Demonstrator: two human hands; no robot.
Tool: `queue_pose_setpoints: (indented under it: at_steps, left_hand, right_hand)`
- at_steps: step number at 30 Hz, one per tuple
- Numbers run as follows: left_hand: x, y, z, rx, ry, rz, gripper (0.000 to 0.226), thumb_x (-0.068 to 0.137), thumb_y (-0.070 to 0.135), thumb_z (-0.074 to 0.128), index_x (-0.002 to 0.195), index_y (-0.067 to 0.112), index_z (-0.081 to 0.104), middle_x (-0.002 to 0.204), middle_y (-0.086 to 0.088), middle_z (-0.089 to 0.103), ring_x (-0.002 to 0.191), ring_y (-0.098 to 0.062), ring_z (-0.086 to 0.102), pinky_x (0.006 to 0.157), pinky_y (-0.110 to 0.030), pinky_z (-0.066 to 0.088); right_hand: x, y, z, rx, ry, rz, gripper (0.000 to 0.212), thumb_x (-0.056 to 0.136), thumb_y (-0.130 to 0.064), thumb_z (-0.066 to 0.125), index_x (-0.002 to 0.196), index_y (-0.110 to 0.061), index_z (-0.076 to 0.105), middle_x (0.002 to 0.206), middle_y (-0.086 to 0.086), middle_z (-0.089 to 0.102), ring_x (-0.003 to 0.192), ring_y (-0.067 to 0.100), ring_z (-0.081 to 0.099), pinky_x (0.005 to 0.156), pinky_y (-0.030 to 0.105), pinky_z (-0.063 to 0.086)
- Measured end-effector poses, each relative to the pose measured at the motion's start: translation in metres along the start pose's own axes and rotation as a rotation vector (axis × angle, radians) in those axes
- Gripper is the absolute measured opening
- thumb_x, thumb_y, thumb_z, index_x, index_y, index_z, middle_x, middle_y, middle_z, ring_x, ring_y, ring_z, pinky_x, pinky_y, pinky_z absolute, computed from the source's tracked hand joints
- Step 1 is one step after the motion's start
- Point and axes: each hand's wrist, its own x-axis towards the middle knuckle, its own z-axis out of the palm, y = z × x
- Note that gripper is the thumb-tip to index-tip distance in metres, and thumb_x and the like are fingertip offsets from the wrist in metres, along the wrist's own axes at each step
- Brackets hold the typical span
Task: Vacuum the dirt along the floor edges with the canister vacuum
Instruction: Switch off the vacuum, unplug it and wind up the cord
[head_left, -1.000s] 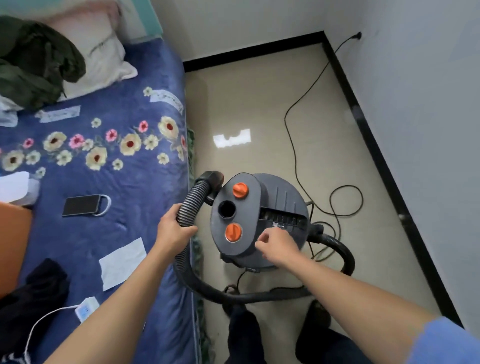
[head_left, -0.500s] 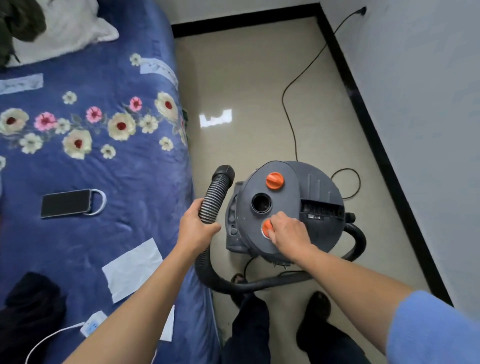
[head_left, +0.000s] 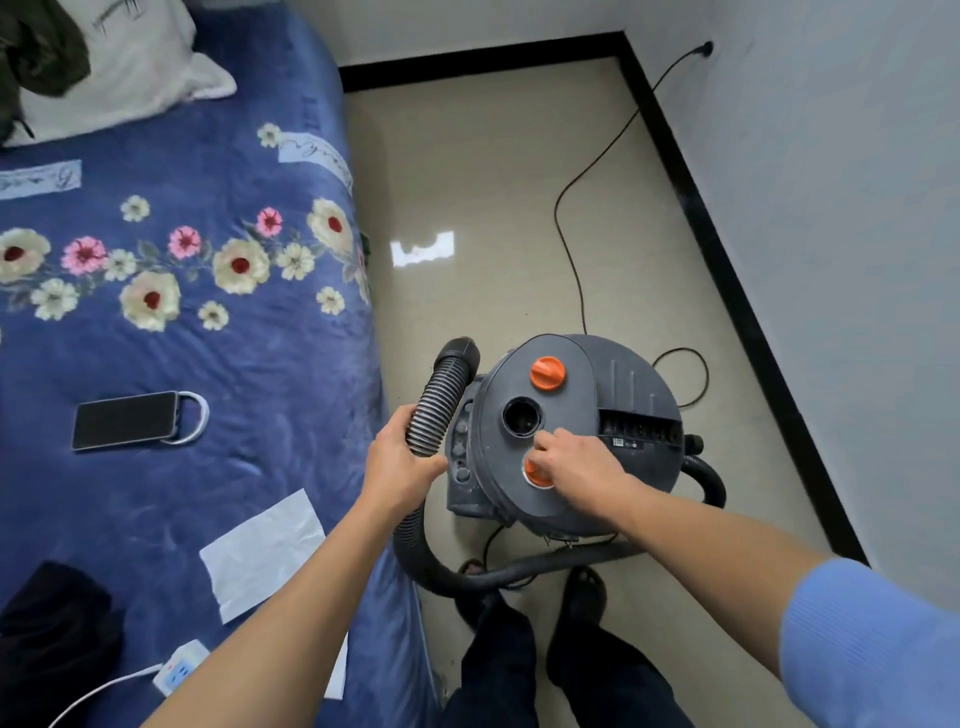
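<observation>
No legible txt: vacuum sticker (head_left: 618, 442) & bedspread script patches (head_left: 311, 151) too blurry (cursive scrawl).

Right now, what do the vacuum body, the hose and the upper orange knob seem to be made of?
Vacuum body: probably hard plastic, matte dark grey, with moulded ribs and slots. Hose: flexible ribbed plastic, it seems; its ridges catch light. Upper orange knob: likely hard plastic, matte, with moulded grip notches.

One head cam, mine, wide-angle. Looks forward and down. Close on vacuum (head_left: 623, 384), centre; bed (head_left: 234, 353) left, wall (head_left: 857, 208) right, my feet (head_left: 584, 597) at bottom edge.
</observation>
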Motion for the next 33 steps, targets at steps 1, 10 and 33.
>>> queue_pose_setpoints:
  at_steps: [1, 10, 33]
  left_hand:
    - [-0.001, 0.001, 0.001, 0.004, 0.000, -0.004, 0.048, 0.071, 0.001, 0.071, 0.111, 0.020, 0.052, 0.078, 0.002, 0.052, 0.063, -0.011, 0.049, 0.052, -0.020, 0.041]
    - [-0.006, -0.004, 0.016, -0.011, 0.074, 0.001, 0.048, 0.069, 0.000, 0.070, 0.109, 0.023, 0.054, 0.074, 0.006, 0.053, 0.059, -0.008, 0.047, 0.053, -0.020, 0.040]
    - [-0.002, -0.049, 0.048, 0.002, 0.280, -0.015, 0.053, 0.064, -0.001, 0.070, 0.108, 0.025, 0.058, 0.075, 0.001, 0.059, 0.061, -0.014, 0.051, 0.058, -0.027, 0.044]
  right_hand:
    - [0.003, 0.003, -0.007, 0.053, -0.061, 0.025, 0.034, 0.095, -0.011, 0.052, 0.125, -0.022, 0.062, 0.121, 0.004, 0.054, 0.109, 0.028, 0.055, 0.068, 0.036, 0.038]
    - [0.038, 0.073, -0.055, 0.381, 0.128, 0.417, 0.031, 0.094, -0.031, 0.058, 0.124, -0.026, 0.065, 0.123, 0.004, 0.066, 0.114, 0.029, 0.059, 0.091, 0.036, 0.047]
    - [0.075, 0.103, -0.032, 0.177, 0.150, -0.047, 0.030, 0.102, -0.035, 0.049, 0.128, -0.028, 0.062, 0.119, 0.000, 0.055, 0.111, 0.024, 0.052, 0.073, 0.031, 0.033]
